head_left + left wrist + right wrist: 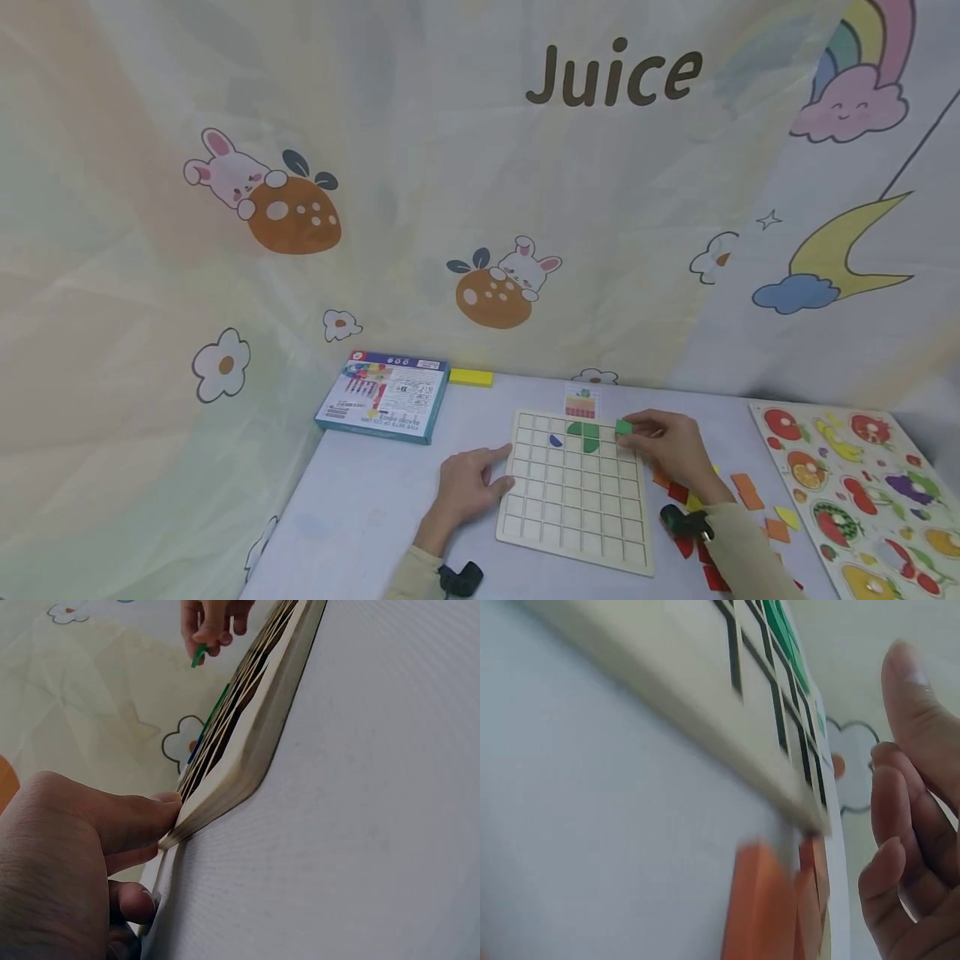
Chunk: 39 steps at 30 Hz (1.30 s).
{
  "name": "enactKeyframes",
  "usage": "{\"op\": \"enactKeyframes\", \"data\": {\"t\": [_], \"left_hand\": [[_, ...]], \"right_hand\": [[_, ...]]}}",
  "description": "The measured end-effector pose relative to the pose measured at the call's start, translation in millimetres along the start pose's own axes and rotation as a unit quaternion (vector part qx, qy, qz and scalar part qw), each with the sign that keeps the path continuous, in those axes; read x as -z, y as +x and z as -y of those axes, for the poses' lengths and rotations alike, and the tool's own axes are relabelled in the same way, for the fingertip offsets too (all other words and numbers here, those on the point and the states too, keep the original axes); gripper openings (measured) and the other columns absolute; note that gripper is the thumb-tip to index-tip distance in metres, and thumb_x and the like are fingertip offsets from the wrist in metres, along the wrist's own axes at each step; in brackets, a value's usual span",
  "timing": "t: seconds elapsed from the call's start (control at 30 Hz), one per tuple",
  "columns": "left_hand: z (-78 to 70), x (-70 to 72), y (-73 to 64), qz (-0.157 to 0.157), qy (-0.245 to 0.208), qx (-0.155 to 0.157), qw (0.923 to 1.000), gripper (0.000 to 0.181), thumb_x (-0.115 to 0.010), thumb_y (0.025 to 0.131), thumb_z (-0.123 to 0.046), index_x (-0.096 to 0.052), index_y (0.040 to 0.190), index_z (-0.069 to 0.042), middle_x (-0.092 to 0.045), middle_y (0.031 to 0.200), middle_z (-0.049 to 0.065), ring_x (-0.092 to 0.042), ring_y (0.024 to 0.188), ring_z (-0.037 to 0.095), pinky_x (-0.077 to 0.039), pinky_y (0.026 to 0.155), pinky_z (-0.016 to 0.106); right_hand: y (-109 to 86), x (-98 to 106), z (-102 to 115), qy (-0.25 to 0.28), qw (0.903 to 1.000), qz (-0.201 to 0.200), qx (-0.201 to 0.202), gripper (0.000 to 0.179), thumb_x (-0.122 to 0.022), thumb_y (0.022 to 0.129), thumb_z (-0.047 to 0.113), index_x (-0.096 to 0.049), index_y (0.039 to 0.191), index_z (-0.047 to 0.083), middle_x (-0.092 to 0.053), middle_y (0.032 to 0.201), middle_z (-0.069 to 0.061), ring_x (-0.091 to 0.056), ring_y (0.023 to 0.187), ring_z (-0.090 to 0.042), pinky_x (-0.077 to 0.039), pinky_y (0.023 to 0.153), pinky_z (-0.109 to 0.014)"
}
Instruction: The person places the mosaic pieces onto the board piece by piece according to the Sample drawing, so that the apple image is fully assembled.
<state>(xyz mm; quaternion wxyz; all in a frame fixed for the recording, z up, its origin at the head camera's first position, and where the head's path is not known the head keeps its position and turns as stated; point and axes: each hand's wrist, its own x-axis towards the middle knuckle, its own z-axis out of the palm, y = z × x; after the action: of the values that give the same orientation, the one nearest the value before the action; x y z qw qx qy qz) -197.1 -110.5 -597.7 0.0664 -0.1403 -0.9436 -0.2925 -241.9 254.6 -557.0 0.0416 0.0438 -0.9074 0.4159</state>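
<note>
A pale grid board (562,492) lies on the table with green pieces (590,444) and a small blue piece (556,440) in its upper cells. My left hand (468,483) touches the board's left side, thumb and index finger spread along the edge. In the left wrist view, a fingertip of the left hand (75,832) presses near the board's corner. Over the upper right corner, my right hand (671,446) pinches a small green piece (623,427) between thumb and fingers. That piece is hidden in the right wrist view, where the right hand (922,802) shows beside the board.
A small pattern card (582,402) sits just behind the board. Loose orange pieces (747,492), with red and yellow ones, are scattered under and around the right forearm. A fruit puzzle board (855,500) lies far right; a blue box (386,396) and yellow block (471,378) lie back left.
</note>
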Motion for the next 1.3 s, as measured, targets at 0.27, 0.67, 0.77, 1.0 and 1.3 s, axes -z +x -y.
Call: {"op": "enactKeyframes", "data": {"t": [0.27,0.67,0.77,1.0,1.3], "left_hand": [[-1.0,-0.2,0.1,-0.011,0.001,-0.008,0.9999,0.048,-0.078,0.09,-0.045,-0.074,0.135,-0.029,-0.039,0.057,-0.017,-0.029,0.05,0.002,-0.024,0.055,0.023],[-1.7,0.5,0.8,-0.015,-0.001,-0.005,0.9999,0.048,-0.079,0.09,-0.044,-0.074,0.135,-0.029,-0.04,0.057,-0.017,-0.029,0.05,0.002,-0.024,0.054,0.023],[-1.4,0.5,0.5,-0.017,-0.001,-0.007,0.9998,0.048,-0.079,0.089,-0.044,-0.074,0.135,-0.029,-0.04,0.056,-0.017,-0.029,0.05,0.002,-0.024,0.054,0.023],[0.6,-0.5,-0.4,-0.021,0.004,-0.011,0.9997,0.048,-0.079,0.089,-0.043,-0.075,0.134,-0.028,-0.039,0.056,-0.017,-0.028,0.05,0.002,-0.023,0.053,0.022],[-0.3,1.0,0.7,-0.008,-0.007,-0.006,0.9999,0.048,-0.079,0.09,-0.043,-0.074,0.135,-0.028,-0.04,0.056,-0.017,-0.029,0.05,0.002,-0.024,0.054,0.022]], "right_hand": [[9.8,-24.2,8.1,0.025,0.9991,0.023,0.027,0.04,-0.096,0.077,0.031,-0.082,0.11,0.014,-0.077,0.102,-0.003,-0.06,0.086,-0.016,-0.048,0.073,-0.026],[16.2,-48.8,22.9,-0.037,0.9937,0.06,0.087,0.038,-0.097,0.073,0.035,-0.084,0.105,0.02,-0.069,0.091,0.008,-0.052,0.077,-0.011,-0.043,0.068,-0.025],[17.7,-52.5,24.1,-0.035,0.9927,0.067,0.094,0.037,-0.098,0.071,0.035,-0.085,0.102,0.02,-0.067,0.087,0.007,-0.049,0.075,-0.011,-0.041,0.066,-0.026],[19.3,-56.6,25.1,-0.039,0.9928,0.083,0.077,0.037,-0.1,0.068,0.033,-0.084,0.1,0.023,-0.063,0.085,0.007,-0.048,0.076,-0.013,-0.04,0.068,-0.026],[17.7,-46.0,23.7,-0.037,0.9934,0.098,0.046,0.033,-0.096,0.076,0.037,-0.082,0.103,0.024,-0.07,0.095,0.008,-0.057,0.084,-0.013,-0.046,0.074,-0.027]]}}
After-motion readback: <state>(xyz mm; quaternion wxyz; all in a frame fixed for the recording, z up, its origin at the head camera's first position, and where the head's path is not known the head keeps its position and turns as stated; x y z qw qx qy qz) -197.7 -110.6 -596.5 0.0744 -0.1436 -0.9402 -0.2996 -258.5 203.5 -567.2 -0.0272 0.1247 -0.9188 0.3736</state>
